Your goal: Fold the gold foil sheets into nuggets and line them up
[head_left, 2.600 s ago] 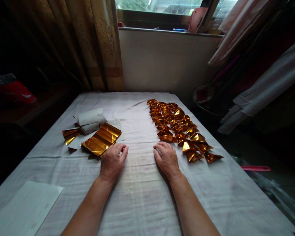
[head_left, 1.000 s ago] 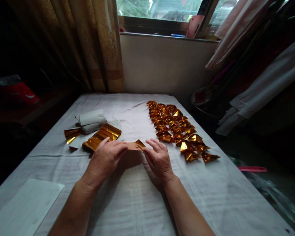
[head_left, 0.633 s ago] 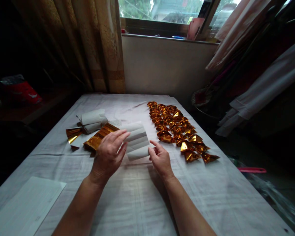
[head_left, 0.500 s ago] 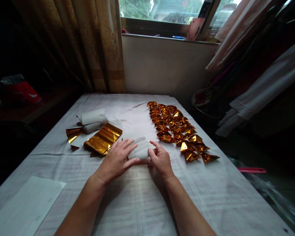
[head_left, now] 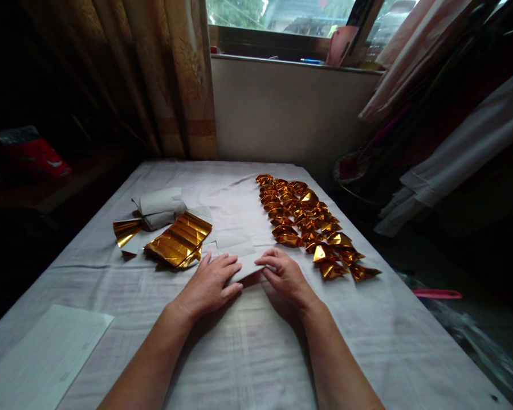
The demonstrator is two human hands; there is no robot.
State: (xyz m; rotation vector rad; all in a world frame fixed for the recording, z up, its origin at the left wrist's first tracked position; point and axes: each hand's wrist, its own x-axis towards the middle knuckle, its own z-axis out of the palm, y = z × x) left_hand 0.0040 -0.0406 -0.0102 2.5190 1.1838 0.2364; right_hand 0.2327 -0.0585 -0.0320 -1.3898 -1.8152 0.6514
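Between my hands is a pale grey-white folded sheet of paper, tilted a little off the cloth. My right hand pinches its right edge between thumb and fingers. The fingers of my left hand are stretched out over the paper's left end, with the thumb apart at the near side. Just beyond my left hand lies a stack of creased gold foil paper. To the right, several folded gold foil pieces with pointed ends stand in rows.
A white cloth covers the table. Rolled whitish paper and a fanned gold foil piece lie at the left. A pale sheet is at the near left. Curtain and window wall stand behind; clothes hang at the right.
My right hand has closed on the paper's right edge, which has turned up and flattened. My left hand has shifted slightly and stays on the paper.
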